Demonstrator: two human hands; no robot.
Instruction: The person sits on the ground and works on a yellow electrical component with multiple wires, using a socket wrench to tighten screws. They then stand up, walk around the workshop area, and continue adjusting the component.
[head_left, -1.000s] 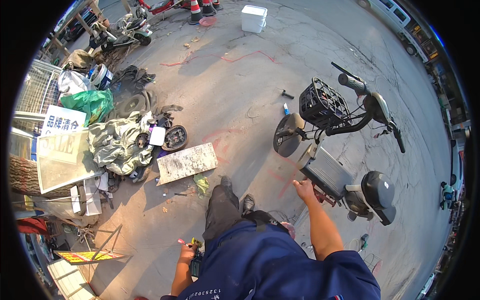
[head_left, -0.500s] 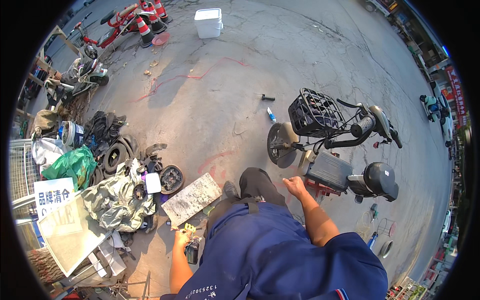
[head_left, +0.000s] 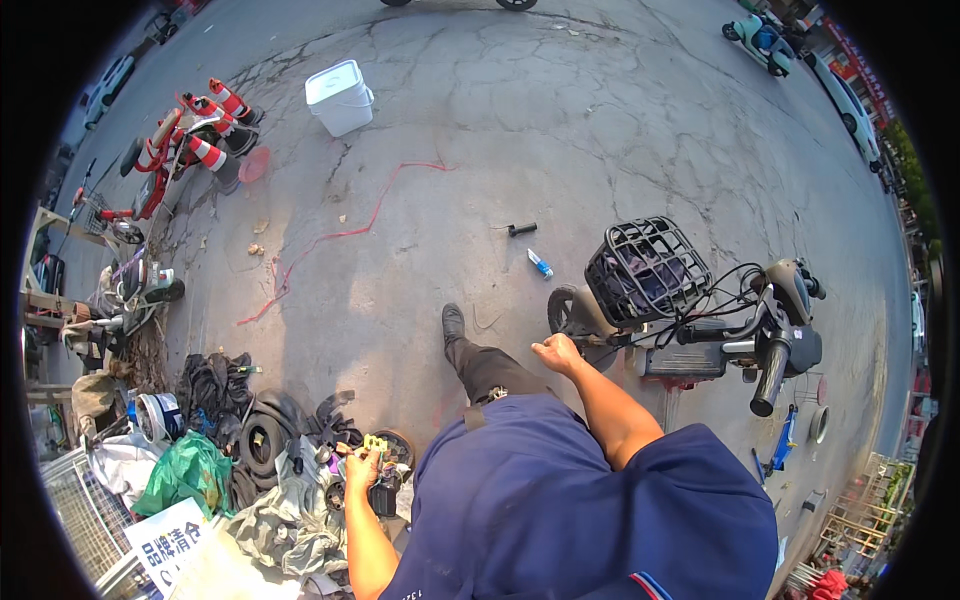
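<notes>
Bike (head_left: 685, 360) first — it stands on the grey ground (head_left: 520, 180), off to the person's right, with its black basket (head_left: 648, 272) in front. From my far-off seat I see that the view has turned: the white bucket (head_left: 340, 98) has slid left since a second ago, and a shoe (head_left: 453, 320) has stepped out ahead.

The right hand (head_left: 558, 352) was by the bike's footboard before; now it shows near the front wheel (head_left: 566, 312). Its fingers are curled, but I can't tell how tight they are, or if they have hold of something.

The left hand (head_left: 362, 466) is closed round a small yellow thing (head_left: 375, 443), just as before — a black block (head_left: 383, 499) shows right below. Now that hand shows against the junk heap (head_left: 264, 445).
</notes>
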